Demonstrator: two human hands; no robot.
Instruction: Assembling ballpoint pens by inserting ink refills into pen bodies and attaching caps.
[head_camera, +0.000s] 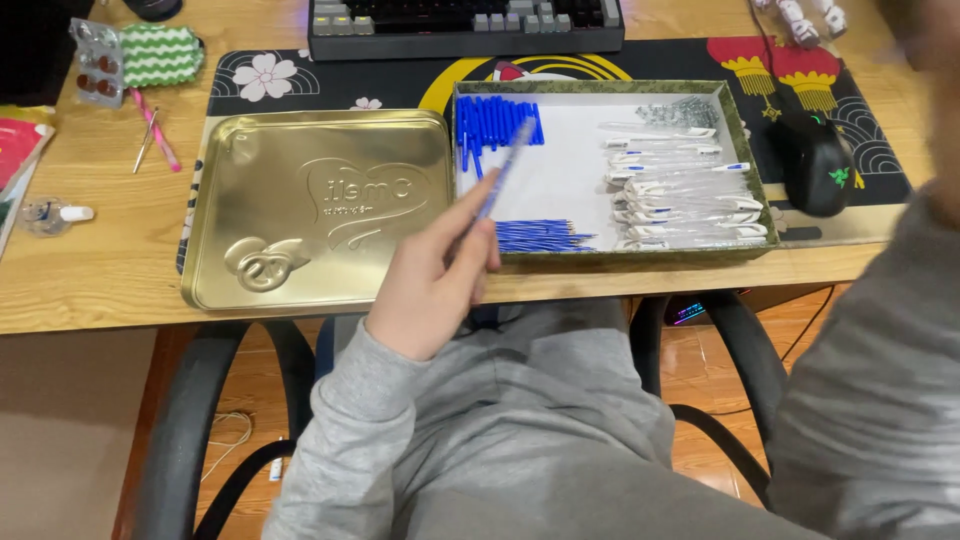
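My left hand (430, 280) is raised over the desk's front edge, shut on a blue pen (505, 170) that points up and away, blurred. Behind it stands a shallow green-rimmed box (590, 88) with a white floor. In it lie a pile of blue caps (495, 122), a bunch of thin blue refills (535, 235), a stack of clear pen barrels (680, 190) and small metal springs (680, 112). My right sleeve (880, 400) runs up the right edge. My right hand (925, 40) is a blur in the top right corner, so its grip is unclear.
A gold tin lid (310, 210) lies left of the box. A black mouse (815, 160) sits to the right and a keyboard (465, 25) behind. At far left are a blister pack (95, 60), a green-white pouch (160, 55), a pink stick (155, 130) and a small bottle (45, 215).
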